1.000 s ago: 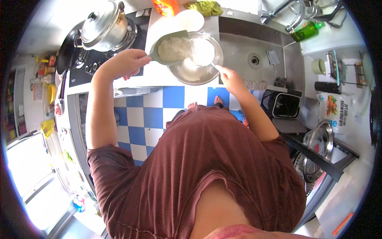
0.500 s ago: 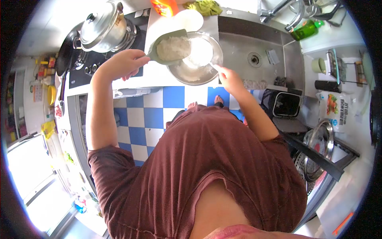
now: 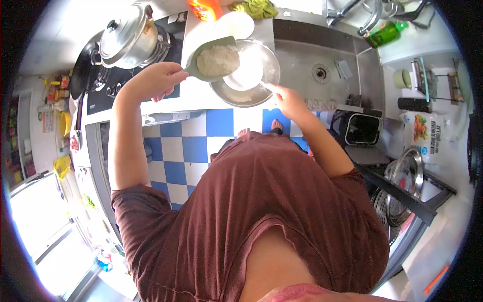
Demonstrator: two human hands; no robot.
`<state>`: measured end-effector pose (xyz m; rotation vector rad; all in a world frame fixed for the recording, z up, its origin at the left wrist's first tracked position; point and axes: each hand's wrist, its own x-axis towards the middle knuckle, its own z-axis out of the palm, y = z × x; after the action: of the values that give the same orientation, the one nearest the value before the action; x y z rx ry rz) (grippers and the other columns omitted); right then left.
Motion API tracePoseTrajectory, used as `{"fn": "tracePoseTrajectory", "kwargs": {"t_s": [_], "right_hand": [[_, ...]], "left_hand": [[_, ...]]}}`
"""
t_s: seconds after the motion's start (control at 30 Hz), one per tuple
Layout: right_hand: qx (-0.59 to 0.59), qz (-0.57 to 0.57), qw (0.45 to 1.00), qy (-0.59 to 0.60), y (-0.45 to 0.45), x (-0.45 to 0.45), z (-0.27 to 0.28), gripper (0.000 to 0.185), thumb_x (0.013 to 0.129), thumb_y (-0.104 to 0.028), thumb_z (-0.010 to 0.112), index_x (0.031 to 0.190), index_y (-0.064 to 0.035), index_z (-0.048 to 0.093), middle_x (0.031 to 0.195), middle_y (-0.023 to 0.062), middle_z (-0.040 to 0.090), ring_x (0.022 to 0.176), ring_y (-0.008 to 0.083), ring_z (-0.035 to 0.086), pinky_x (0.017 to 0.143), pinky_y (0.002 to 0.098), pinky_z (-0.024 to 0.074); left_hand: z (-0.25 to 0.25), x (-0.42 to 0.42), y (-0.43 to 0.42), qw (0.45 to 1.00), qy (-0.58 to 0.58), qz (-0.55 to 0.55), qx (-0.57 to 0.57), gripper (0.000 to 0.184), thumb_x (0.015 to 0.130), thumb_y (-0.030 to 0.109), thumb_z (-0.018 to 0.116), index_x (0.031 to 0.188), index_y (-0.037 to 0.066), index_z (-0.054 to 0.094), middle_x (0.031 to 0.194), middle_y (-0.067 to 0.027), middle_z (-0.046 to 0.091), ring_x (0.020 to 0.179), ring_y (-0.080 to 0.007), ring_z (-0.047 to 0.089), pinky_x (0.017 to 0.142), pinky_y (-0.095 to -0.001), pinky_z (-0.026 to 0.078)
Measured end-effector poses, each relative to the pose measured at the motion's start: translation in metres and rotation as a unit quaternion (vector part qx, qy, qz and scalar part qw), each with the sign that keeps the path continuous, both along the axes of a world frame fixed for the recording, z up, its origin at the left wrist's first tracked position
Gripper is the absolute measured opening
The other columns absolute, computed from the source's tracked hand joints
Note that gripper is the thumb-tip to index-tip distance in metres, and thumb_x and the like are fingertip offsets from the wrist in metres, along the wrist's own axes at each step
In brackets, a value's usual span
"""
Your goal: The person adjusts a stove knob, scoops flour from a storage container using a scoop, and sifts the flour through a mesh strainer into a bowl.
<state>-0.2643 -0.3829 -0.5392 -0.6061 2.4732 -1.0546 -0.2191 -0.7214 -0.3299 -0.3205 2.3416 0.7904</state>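
My left hand (image 3: pixel 163 82) is closed around the handle of a grey-green scoop (image 3: pixel 200 75), which carries a heap of white flour-like powder (image 3: pixel 218 60). The scoop is held over the left side of a metal bowl (image 3: pixel 246 98). My right hand (image 3: pixel 288 100) grips the thin handle of a round white utensil (image 3: pixel 245 73) above the same bowl. Glare washes out the utensil's round part, so I cannot tell whether it is a mesh. Some white powder shows on the bowl's inner wall beneath it.
Left of the bowl, a lidded pot (image 3: pixel 128 40) stands on the black stove (image 3: pixel 100 103) beside a dark frying pan (image 3: pixel 83 70). A steel sink (image 3: pixel 297 75) lies to the right. Behind the bowl are a white round dish (image 3: pixel 236 24), an orange package (image 3: pixel 205 8) and a green cloth (image 3: pixel 254 8).
The round white utensil and my right hand have shifted slightly left over the bowl. My left hand and the loaded scoop have stayed nearly in place.
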Motion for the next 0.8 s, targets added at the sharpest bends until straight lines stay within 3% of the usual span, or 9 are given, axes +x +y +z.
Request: {"fn": "tracePoseTrajectory", "kwargs": {"t_s": [0.03,0.13,0.23,0.33,0.43,0.8], "right_hand": [[-0.017,-0.019,1.0,0.001,0.001,-0.001,-0.006,0.04,0.089,-0.012,0.05,0.127,-0.0172,0.06,0.079,0.0167,0.063,0.062,0.0258,0.056,0.06,0.0361,0.0446],[0.063,0.06,0.996,-0.016,-0.001,0.001,0.015,0.04,0.088,-0.012,0.05,0.127,-0.0171,0.06,0.082,0.0172,0.064,0.065,0.0265,0.057,0.062,0.037,0.0456],[-0.001,-0.017,1.0,0.008,0.003,-0.001,-0.009,0.04,0.088,-0.012,0.051,0.127,-0.0167,0.06,0.082,0.018,0.064,0.065,0.0281,0.058,0.062,0.0379,0.0458],[0.036,0.035,0.998,0.024,0.002,0.003,0.004,0.041,0.088,-0.011,0.05,0.127,-0.016,0.06,0.08,0.0186,0.063,0.063,0.0295,0.058,0.061,0.0386,0.045],[0.032,0.008,0.999,-0.011,0.001,0.002,0.019,0.041,0.088,-0.01,0.049,0.127,-0.016,0.06,0.078,0.0193,0.062,0.063,0.0299,0.057,0.06,0.0387,0.0445],[0.013,0.031,0.999,0.009,0.001,-0.004,0.008,0.041,0.09,-0.01,0.047,0.13,-0.013,0.057,0.075,0.0163,0.062,0.063,0.024,0.059,0.06,0.0362,0.0462]], "left_hand": [[0.001,0.0,0.001,1.0,0.002,0.002,0.001,0.032,0.097,0.037,0.051,0.084,0.008,0.056,0.052,0.0031,0.048,0.038,-0.0052,0.045,0.034,-0.0224,0.037],[0.001,0.002,0.001,1.0,0.002,0.007,0.003,0.033,0.097,0.037,0.051,0.083,0.008,0.056,0.052,0.003,0.048,0.038,-0.0051,0.045,0.034,-0.0223,0.037],[0.001,0.001,0.001,1.0,0.005,0.005,0.006,0.033,0.097,0.037,0.051,0.082,0.008,0.055,0.052,0.0029,0.048,0.038,-0.0052,0.045,0.034,-0.0222,0.037],[0.002,0.002,0.002,1.0,0.002,0.008,0.001,0.032,0.096,0.037,0.052,0.083,0.008,0.056,0.052,0.0031,0.048,0.038,-0.005,0.045,0.035,-0.0219,0.037],[0.003,0.001,0.003,1.0,0.008,0.005,-0.006,0.031,0.096,0.037,0.052,0.084,0.008,0.057,0.052,0.0032,0.048,0.039,-0.0051,0.045,0.035,-0.022,0.038],[0.01,-0.012,0.011,0.996,-0.012,-0.049,-0.068,0.034,0.095,0.037,0.052,0.087,0.005,0.057,0.056,-0.0006,0.049,0.042,-0.0101,0.048,0.038,-0.0264,0.04]]}}
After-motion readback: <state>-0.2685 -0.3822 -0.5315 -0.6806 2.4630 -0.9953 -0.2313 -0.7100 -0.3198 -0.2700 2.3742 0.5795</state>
